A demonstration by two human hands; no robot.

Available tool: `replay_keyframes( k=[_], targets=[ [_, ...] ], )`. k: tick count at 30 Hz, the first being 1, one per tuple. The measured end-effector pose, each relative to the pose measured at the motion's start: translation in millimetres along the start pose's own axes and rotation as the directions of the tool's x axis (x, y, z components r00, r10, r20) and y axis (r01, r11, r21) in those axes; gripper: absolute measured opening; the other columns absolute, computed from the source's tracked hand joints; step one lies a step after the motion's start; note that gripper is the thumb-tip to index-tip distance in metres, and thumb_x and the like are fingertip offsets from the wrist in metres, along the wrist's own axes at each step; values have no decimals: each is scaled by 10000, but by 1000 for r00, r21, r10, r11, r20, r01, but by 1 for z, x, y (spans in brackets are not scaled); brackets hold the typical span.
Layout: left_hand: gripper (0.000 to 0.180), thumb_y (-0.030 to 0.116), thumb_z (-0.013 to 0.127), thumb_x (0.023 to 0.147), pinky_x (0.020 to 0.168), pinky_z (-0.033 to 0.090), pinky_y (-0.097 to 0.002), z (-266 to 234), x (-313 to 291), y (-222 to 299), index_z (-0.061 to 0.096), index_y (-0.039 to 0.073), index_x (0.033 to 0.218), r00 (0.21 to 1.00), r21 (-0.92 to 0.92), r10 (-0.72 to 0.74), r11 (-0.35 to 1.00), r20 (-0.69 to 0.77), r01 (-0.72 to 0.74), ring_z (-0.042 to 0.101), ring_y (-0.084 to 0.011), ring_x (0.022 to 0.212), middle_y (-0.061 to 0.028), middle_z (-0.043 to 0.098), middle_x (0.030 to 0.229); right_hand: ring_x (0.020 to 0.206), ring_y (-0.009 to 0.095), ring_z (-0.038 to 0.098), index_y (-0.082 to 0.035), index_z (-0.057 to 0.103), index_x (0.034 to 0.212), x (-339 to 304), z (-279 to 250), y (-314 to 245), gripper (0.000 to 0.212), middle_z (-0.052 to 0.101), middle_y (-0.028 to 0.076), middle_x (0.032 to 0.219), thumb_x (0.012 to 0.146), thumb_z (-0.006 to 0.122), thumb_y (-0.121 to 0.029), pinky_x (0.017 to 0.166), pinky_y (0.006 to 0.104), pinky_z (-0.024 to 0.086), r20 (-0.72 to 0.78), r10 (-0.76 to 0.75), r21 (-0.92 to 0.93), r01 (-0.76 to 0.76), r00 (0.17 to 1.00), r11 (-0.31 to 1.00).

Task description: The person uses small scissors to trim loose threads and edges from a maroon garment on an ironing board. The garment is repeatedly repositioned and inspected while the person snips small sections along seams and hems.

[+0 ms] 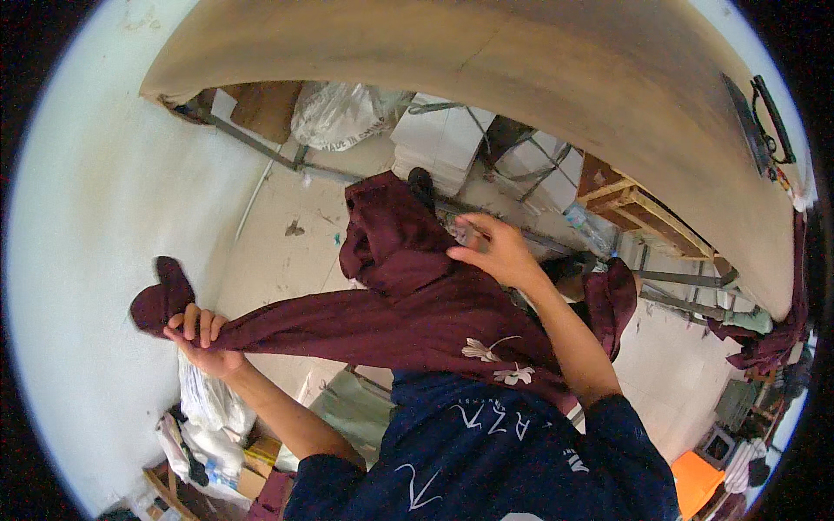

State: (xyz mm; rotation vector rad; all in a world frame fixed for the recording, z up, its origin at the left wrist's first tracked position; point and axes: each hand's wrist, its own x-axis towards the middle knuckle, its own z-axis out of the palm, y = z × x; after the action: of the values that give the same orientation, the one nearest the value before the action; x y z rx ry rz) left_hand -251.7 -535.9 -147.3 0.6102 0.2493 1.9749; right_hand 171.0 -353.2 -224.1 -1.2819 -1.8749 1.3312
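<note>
A maroon garment (382,321) with pale flower motifs is draped across my front and stretched out to the left. My left hand (205,339) is closed around its narrow sleeve-like end, and a loose flap of cloth sticks up past the fingers. Over the bunched upper part of the cloth is my right hand (497,250), its fingers curled and the thumb reaching toward the fabric. A small greyish thing shows at those fingertips, too blurred to name. Part of the garment hangs to the right beyond my right forearm.
A long tan table (486,52) curves across the far side, with a white plastic sack (337,115), white stacks (439,143) and a wooden frame (638,204) beneath it. A plastic bottle (589,230) lies below. More maroon cloth (769,339) hangs at right; an orange item (695,483) is lower right.
</note>
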Motion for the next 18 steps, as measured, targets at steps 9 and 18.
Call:
replay_keyframes(
  k=[9,18],
  targets=[
    [569,338,489,1028,799,413,-328,48,-27,2,354,7,1471,966,310,226,934,-125,-178,447,-152,819,-34,459,994,952,290,652,-106,679,1166,-23,49,-3,498,647,93,980,770,817,-373,848,404,516,474,-281,127,251,835,960],
    [259,135,705,885,586,444,-296,32,93,-12,613,95,1124,605,980,773,179,-194,86,493,-117,637,-10,573,805,731,238,637,-128,701,1084,-78,37,69,283,651,48,917,832,764,-240,639,362,510,420,-223,-60,272,880,960]
  ],
)
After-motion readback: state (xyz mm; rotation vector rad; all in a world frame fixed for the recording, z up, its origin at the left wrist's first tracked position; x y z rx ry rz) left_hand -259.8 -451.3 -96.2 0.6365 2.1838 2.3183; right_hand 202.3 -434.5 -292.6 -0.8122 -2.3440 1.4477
